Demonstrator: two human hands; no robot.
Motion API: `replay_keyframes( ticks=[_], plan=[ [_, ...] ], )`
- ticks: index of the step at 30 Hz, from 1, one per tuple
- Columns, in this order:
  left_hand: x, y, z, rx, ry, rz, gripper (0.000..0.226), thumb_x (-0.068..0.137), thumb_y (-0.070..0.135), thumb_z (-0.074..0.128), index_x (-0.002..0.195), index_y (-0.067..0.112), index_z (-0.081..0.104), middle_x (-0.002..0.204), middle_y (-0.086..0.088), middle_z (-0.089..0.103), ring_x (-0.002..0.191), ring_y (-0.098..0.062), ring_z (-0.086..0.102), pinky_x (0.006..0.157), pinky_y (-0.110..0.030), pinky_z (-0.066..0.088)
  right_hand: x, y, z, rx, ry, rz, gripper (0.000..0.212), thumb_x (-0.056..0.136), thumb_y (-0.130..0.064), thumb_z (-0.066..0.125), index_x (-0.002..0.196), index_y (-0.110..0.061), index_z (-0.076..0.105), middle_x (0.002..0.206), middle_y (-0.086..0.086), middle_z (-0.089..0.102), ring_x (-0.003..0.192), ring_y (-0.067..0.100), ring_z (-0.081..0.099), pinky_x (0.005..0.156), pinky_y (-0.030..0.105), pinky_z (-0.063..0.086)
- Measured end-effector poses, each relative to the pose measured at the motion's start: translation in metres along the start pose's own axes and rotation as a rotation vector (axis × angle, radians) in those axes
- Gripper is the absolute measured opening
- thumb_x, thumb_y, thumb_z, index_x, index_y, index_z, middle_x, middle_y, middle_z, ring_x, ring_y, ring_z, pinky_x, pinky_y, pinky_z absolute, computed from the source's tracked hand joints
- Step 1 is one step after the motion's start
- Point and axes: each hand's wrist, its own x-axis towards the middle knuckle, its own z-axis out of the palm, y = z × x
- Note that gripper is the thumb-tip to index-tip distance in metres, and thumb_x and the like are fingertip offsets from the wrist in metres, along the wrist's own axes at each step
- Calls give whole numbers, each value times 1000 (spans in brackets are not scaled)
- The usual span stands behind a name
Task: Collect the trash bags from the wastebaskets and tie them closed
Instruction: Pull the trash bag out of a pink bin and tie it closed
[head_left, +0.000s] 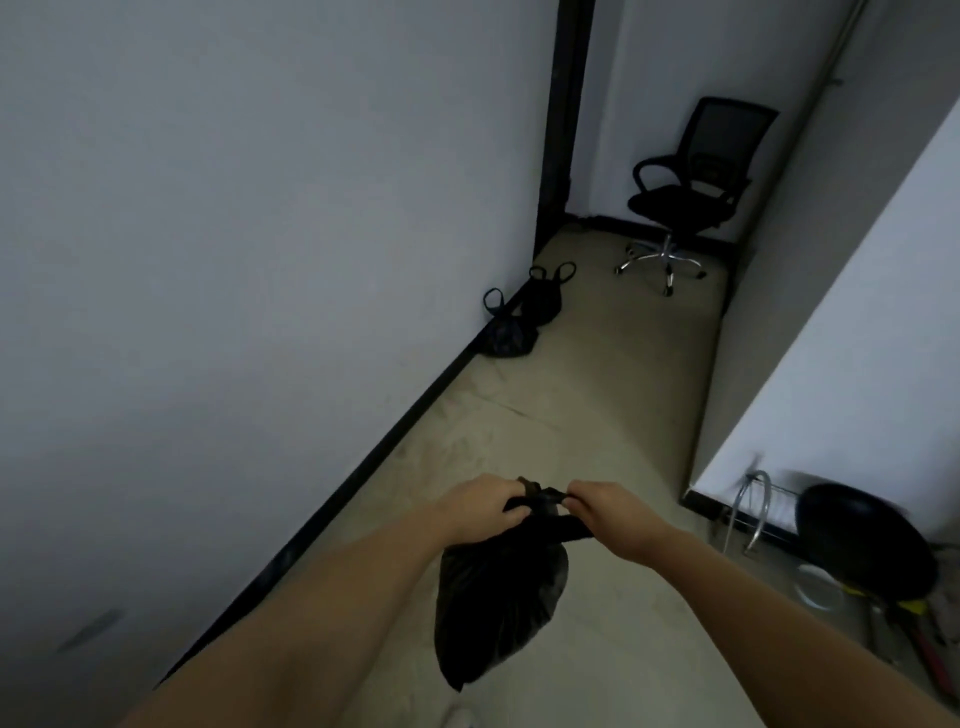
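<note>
Both hands are gripping the top of the bag (498, 597), one on each side of the knot (543, 498). Left hand (480, 509) is curling round the twisted plastic left of the knot, and right hand (605, 506) is pinching the strand right of it, thumb side toward the knot. Neither hand is nearer; the knot is sitting midway between them, so the tightening pull would, I judge, run straight outward, left and right. Below the knot the bag is hanging clear of the floor (613, 395), its long axis running near vertical, neck up and rounded bottom down, leaning slightly left. Far beyond the knot, two more bags (519, 322) are lying against the left wall, handles upright, with a chair (691, 197) beyond them.
</note>
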Motion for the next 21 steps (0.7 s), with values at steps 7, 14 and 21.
replay_keyframes(
  ticks=[7,14,21],
  plan=[
    [143,-47,-76,15,-73,41,22,95,30,45,95,13,58,96,-12,64,85,-26,60,76,-37,49,135,53,-57,34,-7,65,23,101,-27,36,82,-15,41,83,8,51,75,20,43,66,30,29],
    [287,-85,-128,-44,-38,-9,26,97,24,45,100,3,59,101,-16,64,87,-24,57,66,-23,31,280,130,-106,18,-59,7,23,101,-27,35,89,-13,49,89,10,56,81,25,49,68,28,29],
    [407,-104,-190,-136,43,-78,27,98,22,45,96,-1,59,97,-21,64,77,-18,52,58,-19,25,404,189,-180,11,-59,-62,18,101,-27,37,85,-19,41,100,14,63,79,23,50,68,25,28]
  ],
)
